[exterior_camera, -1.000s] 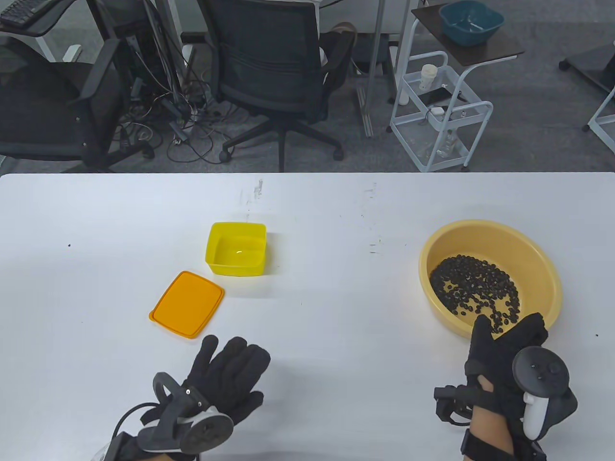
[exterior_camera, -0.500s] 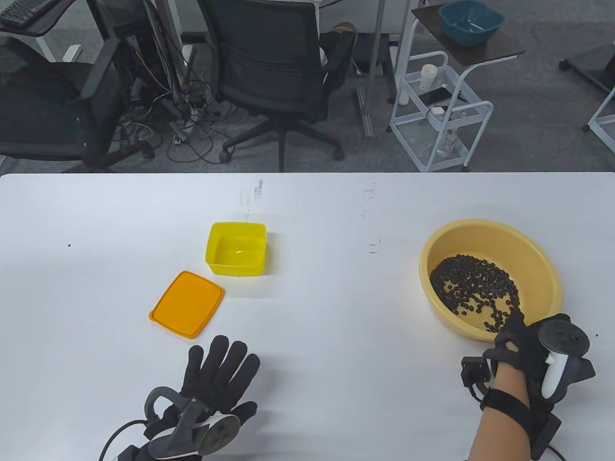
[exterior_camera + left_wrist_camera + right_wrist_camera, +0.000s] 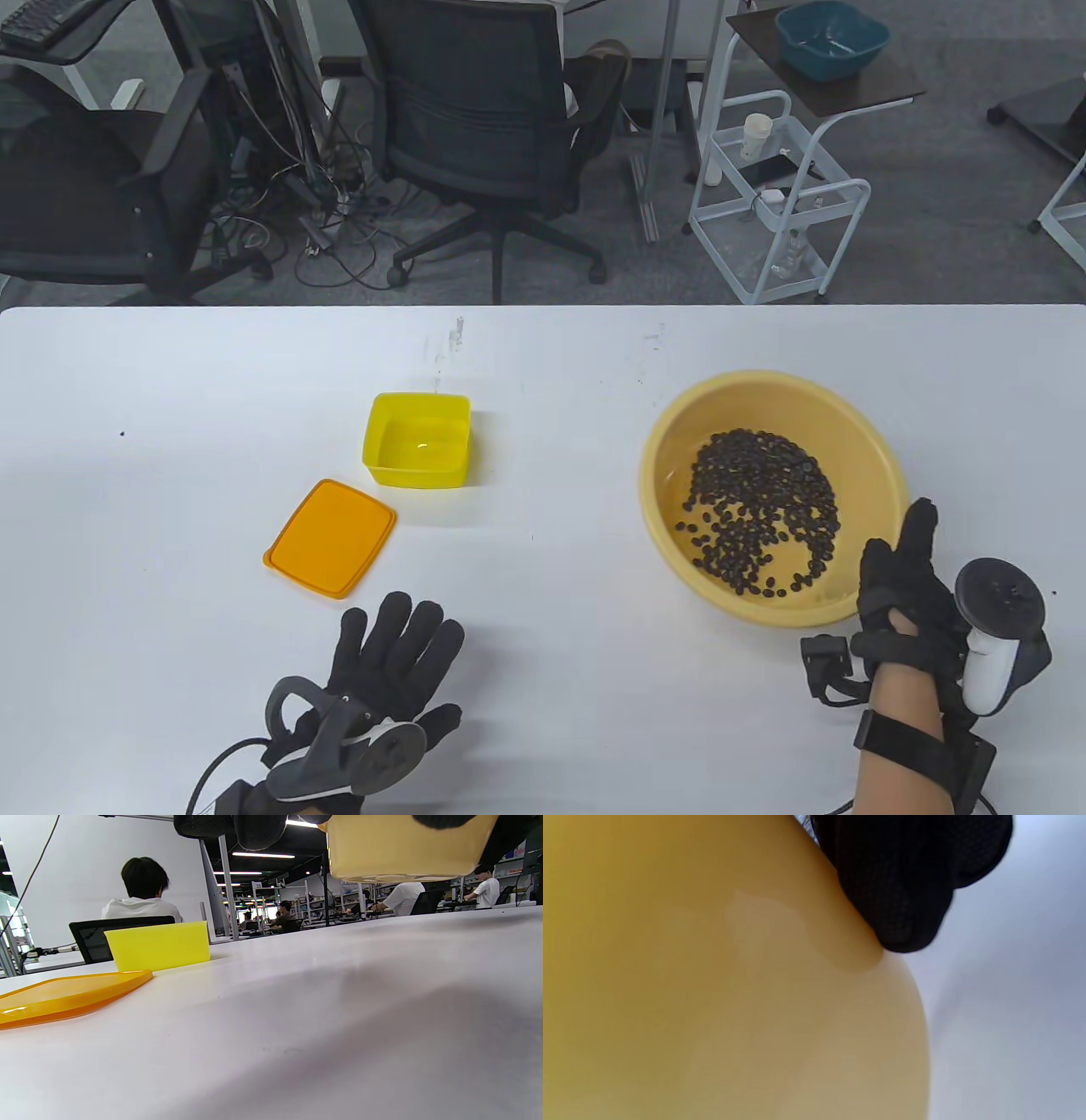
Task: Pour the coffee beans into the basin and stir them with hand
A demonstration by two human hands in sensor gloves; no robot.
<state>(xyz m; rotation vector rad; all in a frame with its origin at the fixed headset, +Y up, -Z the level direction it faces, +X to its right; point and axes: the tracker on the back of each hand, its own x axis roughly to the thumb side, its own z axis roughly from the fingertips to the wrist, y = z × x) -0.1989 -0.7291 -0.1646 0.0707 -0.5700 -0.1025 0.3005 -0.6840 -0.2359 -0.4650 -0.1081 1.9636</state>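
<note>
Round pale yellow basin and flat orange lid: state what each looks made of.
Round pale yellow basin: probably plastic, smooth and slightly glossy; a soft sheen shows on its outer wall in the right wrist view. Flat orange lid: likely plastic too, thin, glossy, perhaps translucent, with a moulded raised rim.

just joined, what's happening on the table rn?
The coffee beans are already in the tan basin. The right hand is outside it, fingers against its near right wall, not among the beans. The left hand lies flat and open on the table, holding nothing. The emptied yellow container sits with its orange lid beside it.
</note>
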